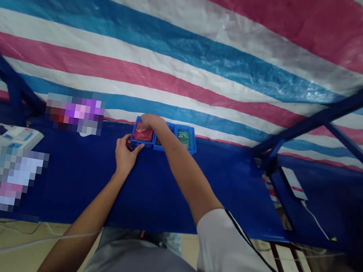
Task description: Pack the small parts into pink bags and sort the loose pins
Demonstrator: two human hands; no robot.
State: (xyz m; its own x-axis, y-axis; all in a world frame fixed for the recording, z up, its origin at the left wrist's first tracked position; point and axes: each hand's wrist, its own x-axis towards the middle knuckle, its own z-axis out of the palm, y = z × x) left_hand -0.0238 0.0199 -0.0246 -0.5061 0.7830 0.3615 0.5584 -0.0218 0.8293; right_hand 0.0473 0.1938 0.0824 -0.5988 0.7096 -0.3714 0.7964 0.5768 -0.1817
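A blue bin [152,140] holding flat red pieces [142,135] stands at the left end of a row at the back of the table. My left hand [125,157] grips its near left corner, thumb along the front wall and fingers at the left side. Over this bin, my right hand [153,122] reaches down at the red pieces; its fingertips are partly hidden, so I cannot tell whether they pinch one. A middle blue bin [158,147], mostly behind my right forearm, has small dark things in it. On the right, another blue bin [194,145] contains green pieces [184,138].
A white power strip [33,135] with cables lies on the blue table [221,189] at left, near blurred-out items. A phone [294,182] on a cable lies at right. Blue frame bars [308,125] slant upward before a striped sheet [189,49].
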